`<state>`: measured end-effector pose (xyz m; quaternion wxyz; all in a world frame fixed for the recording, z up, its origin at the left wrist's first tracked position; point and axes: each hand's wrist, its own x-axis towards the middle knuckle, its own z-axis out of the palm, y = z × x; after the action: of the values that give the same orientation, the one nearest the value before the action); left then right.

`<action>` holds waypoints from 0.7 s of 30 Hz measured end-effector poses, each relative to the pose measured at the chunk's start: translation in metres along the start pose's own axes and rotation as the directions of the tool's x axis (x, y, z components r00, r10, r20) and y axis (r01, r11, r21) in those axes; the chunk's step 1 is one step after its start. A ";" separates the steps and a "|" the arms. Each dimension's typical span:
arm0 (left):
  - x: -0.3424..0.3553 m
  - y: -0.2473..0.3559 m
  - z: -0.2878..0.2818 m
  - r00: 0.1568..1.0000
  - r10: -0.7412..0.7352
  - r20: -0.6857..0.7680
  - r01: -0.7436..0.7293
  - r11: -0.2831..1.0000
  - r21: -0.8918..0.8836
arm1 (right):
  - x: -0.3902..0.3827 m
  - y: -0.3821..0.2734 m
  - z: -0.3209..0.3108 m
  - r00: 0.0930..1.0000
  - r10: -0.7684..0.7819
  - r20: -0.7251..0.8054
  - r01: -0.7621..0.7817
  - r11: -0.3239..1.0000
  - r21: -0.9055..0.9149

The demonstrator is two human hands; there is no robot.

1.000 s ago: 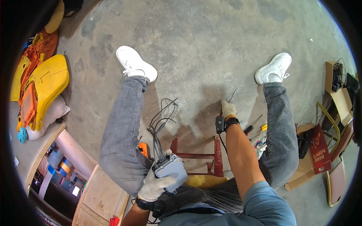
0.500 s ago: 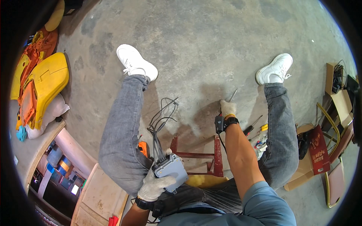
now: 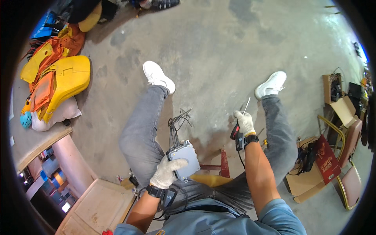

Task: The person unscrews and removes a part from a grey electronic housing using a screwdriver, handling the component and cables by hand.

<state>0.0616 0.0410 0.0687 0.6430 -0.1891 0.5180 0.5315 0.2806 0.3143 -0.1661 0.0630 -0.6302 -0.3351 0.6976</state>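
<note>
One grey box (image 3: pixel 190 162) clasped in the left hand (image 3: pixel 166 172), right hand (image 3: pixel 244 122) well apart — gripping a screwdriver (image 3: pixel 235 131)

From where I stand, the person is dressed for shop work: a dusty-blue short-sleeved shirt (image 3: pixel 211 224) with a small yellowish mark low on the front, and faded grey jeans (image 3: pixel 143 125) creased across the lap. The left shoe (image 3: pixel 158 77) and right shoe (image 3: pixel 271 85) are plain white lace-up sneakers. The left hand (image 3: pixel 166 172) and right hand (image 3: pixel 245 123) wear off-white knitted work gloves, the right cuff edged yellowish. A black wrist strap (image 3: pixel 155 191) circles the left wrist, another the right, each carrying a boxy black module (image 3: pixel 169 197) with tiny pale markings. A thin black cable trails from the right one.
</note>
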 end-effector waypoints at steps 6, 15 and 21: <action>-0.030 0.008 0.021 0.950 0.183 0.253 -0.179 0.983 -0.040 | -0.088 -0.059 -0.004 0.974 -0.147 0.173 0.169 0.978 -0.120; -0.048 0.014 0.040 0.896 0.239 0.373 -0.234 0.970 -0.061 | -0.282 -0.117 0.023 0.392 -0.730 0.559 0.915 0.369 -0.160; -0.032 0.012 0.036 0.856 0.281 0.434 -0.325 0.945 0.029 | -0.320 -0.093 0.052 0.707 -0.401 0.583 0.269 0.914 0.303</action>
<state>0.0708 0.0580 0.1146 0.6569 0.0477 0.4153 0.6275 0.2645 0.2020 0.1518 0.1338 -0.2765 -0.3755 0.8744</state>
